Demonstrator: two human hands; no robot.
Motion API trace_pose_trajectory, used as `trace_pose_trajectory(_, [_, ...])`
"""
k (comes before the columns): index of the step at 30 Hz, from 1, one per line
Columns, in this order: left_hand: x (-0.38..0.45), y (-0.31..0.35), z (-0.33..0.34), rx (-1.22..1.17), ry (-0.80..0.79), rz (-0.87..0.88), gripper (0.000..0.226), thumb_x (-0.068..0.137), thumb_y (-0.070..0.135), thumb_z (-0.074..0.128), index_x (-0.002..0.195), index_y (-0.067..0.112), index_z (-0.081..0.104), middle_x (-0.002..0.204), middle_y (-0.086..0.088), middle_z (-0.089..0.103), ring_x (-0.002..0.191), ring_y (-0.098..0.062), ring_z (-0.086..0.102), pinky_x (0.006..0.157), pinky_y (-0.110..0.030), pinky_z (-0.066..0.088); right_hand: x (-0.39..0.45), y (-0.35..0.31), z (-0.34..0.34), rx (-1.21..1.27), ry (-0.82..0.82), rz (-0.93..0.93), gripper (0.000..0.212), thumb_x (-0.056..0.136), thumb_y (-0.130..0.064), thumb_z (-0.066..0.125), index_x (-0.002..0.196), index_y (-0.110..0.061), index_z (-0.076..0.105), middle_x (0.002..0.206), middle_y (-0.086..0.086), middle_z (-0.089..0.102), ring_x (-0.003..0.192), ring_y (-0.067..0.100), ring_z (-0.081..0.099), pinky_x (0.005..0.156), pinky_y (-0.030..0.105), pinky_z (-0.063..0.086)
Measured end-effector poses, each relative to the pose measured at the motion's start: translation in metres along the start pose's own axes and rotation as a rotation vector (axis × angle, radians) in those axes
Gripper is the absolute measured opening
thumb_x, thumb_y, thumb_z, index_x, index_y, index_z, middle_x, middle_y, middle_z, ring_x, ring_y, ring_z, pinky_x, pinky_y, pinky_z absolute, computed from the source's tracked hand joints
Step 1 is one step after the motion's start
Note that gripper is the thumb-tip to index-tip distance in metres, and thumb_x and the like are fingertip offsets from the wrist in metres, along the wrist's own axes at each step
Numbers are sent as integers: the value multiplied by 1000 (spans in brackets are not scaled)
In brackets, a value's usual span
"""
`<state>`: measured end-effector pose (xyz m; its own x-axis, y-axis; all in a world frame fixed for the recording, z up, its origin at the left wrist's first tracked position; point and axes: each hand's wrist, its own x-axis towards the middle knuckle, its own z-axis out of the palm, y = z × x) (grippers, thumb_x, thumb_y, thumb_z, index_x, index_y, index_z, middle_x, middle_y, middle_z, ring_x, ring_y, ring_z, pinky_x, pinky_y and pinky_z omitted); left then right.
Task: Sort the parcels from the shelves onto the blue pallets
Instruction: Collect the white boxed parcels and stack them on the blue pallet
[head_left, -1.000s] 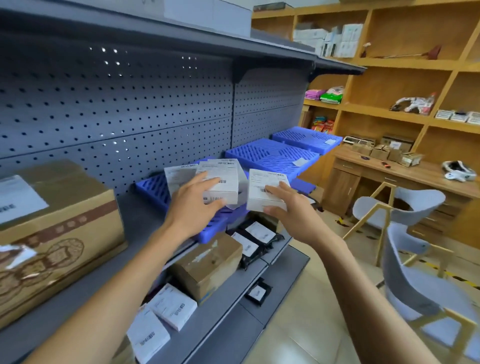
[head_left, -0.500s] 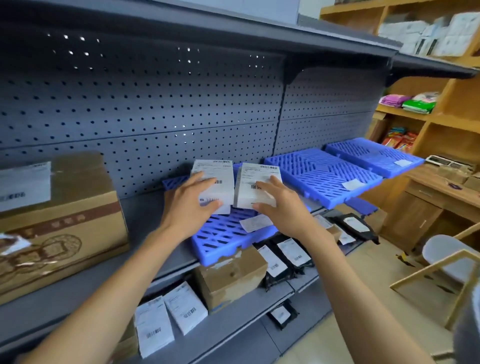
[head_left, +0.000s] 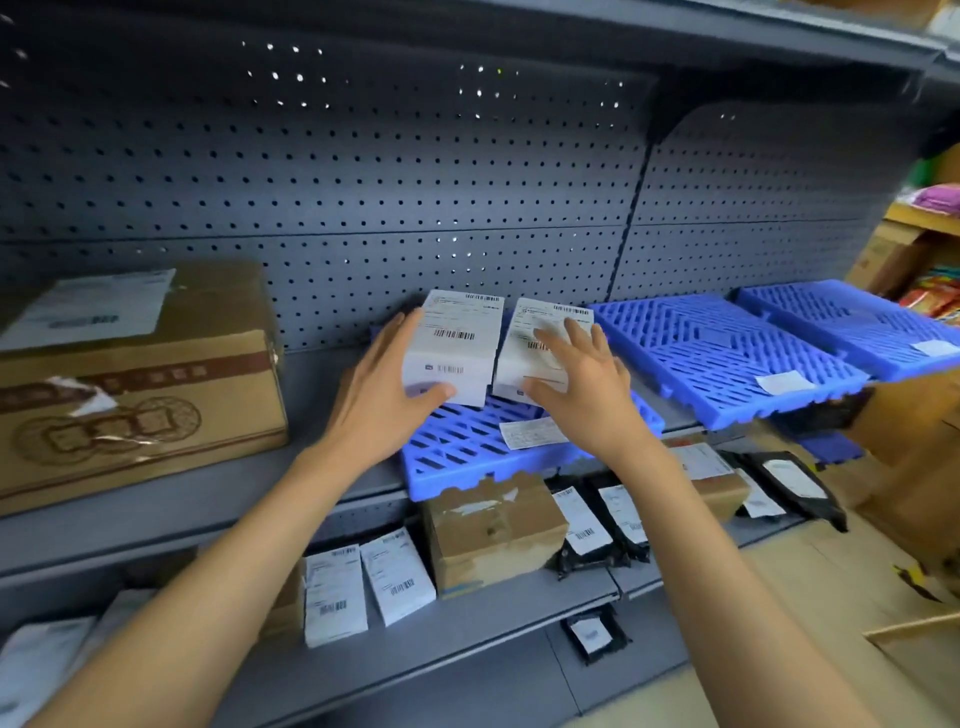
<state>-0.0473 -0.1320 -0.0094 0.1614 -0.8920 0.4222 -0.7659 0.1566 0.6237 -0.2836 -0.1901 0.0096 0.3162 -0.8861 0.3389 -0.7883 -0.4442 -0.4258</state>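
Note:
Two white labelled parcels stand side by side at the back of the nearest blue pallet (head_left: 467, 449) on the grey shelf. My left hand (head_left: 379, 387) grips the left white parcel (head_left: 457, 338), fingers along its left side and thumb under its near edge. My right hand (head_left: 587, 384) holds the right white parcel (head_left: 537, 358), fingers spread over its top and thumb at its near lower edge. The parcels almost touch. A second blue pallet (head_left: 717, 353) and a third blue pallet (head_left: 841, 322) lie further right, each with only a small paper slip.
A large cardboard box (head_left: 140, 374) sits on the same shelf to the left. On the lower shelf lie a small cardboard box (head_left: 488, 525), white parcels (head_left: 363, 582) and black mailer bags (head_left: 602, 519). A wooden shelf unit (head_left: 930, 244) stands at the right.
Both hands carried the white parcels further back and down onto the nearest blue pallet, close to the pegboard. My view has turned left and moved nearer the shelf.

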Motion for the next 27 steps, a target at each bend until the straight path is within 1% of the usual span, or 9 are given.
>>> trace_pose_trajectory(2, [-7,-3,-4,7,17,-8,90,87,41,73,159,33,19,164,10,27,148,-15,30,117,-39,35,-2,-6,1,-8,22,-24,58,97,-39,62,150,-33,41,166,2,21,155,31,2,119,63,10])
trace_pose_trajectory(6, [-24,-5,-14,-8,47,-45,81,91,40,70,158,31,24,159,10,36,142,-12,39,113,-29,35,-8,-16,4,45,57,-57,48,98,-37,59,145,-35,48,165,0,25,156,26,1,121,62,0])
trace_pose_trajectory(12, [-57,-6,-32,19,69,-32,64,95,36,66,153,30,38,154,10,43,140,-8,36,112,-24,29,-27,-37,13,-1,88,-101,38,99,-33,58,137,-30,59,160,0,36,155,26,12,120,56,-2])
trace_pose_trajectory(17, [-103,-15,-69,17,65,-56,40,98,34,62,137,28,60,140,11,56,132,-6,44,110,-24,33,-47,-68,22,44,62,-152,38,99,-29,59,137,-24,60,156,6,43,152,29,20,122,50,6])
trace_pose_trajectory(21, [-153,-38,-111,-19,12,-131,40,97,40,61,137,37,58,140,19,56,134,-3,46,114,-33,37,-72,-121,35,159,9,-190,39,98,-25,63,136,-19,62,154,10,45,150,30,25,122,45,20])
trace_pose_trajectory(23, [-185,-47,-136,-53,2,-174,41,97,42,61,138,40,57,138,24,56,128,-1,50,112,-32,40,-91,-153,45,220,-38,-234,39,98,-24,63,137,-17,61,153,10,46,149,27,29,120,39,22])
trace_pose_trajectory(25, [-221,-55,-163,-66,-2,-221,40,97,39,62,138,41,57,134,29,57,113,2,58,103,-26,47,-114,-190,55,283,-78,-298,42,99,-22,62,140,-18,58,151,3,48,144,18,36,117,26,23])
trace_pose_trajectory(26, [-239,-61,-177,-72,4,-248,40,97,38,62,137,41,58,131,30,59,111,4,59,99,-24,48,-128,-209,60,337,-95,-335,44,98,-20,63,141,-19,56,147,-3,50,139,11,41,114,20,26])
trace_pose_trajectory(27, [-258,-67,-191,-78,19,-274,39,97,36,63,136,40,59,127,29,62,113,6,59,99,-24,48,-143,-227,65,404,-125,-361,45,98,-18,64,142,-21,55,140,-10,53,130,6,48,111,19,33])
